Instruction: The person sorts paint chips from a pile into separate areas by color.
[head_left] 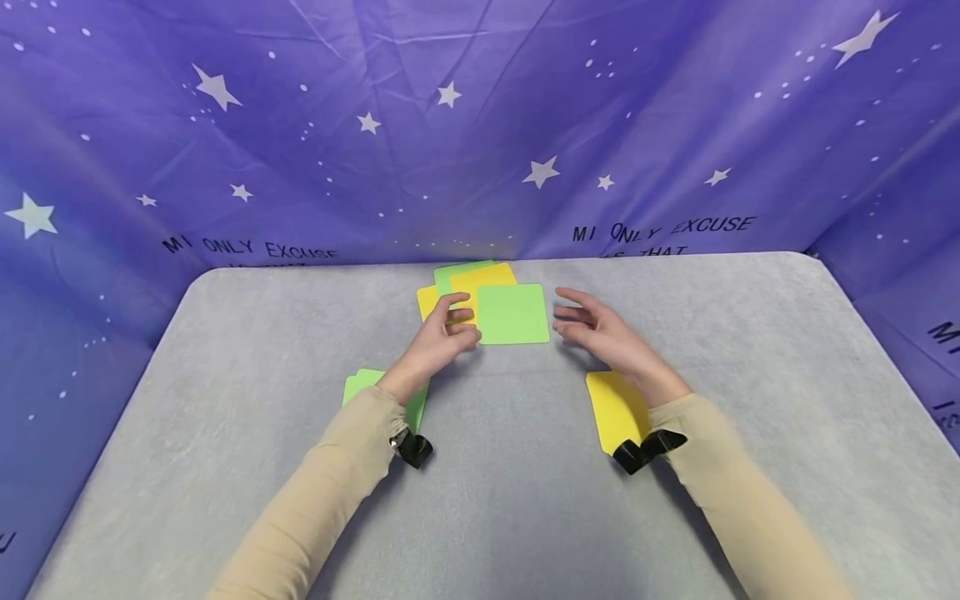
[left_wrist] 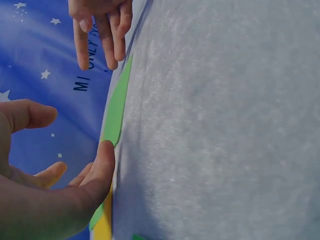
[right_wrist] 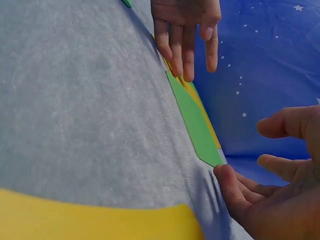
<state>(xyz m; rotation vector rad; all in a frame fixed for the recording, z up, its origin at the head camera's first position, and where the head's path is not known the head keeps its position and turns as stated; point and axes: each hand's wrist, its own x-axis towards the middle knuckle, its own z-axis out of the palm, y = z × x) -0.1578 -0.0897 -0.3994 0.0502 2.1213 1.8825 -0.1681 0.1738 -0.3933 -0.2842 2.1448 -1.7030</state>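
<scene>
A: What is found on the nearer part of the bench (head_left: pixel 510 492)?

B: Toward the left edge, some pale green cards (head_left: pixel 362 385) are partly covered by the left wrist. Toward the right edge, a yellow card (head_left: pixel 613 408) is partly covered by the right wrist.

A: And the two hands?

B: Beyond these, the left hand (head_left: pixel 444 335) and the right hand (head_left: pixel 606 331) are placed facing each other. Each grip is well spread, fingers lightly bent, and nothing is held. Whether the front green card (head_left: pixel 513 314) is touched by the left thumb cannot be told.

A: Where is this card?

B: Between the hands, near the middle of the far edge, partly over a yellow and green pile (head_left: pixel 487 277).

A: How should it be handled?

B: It is judged light, thin, fairly stiff, perhaps slippery. It should be taken gently by both side edges; by strong squeezing it could be bowed.
</scene>
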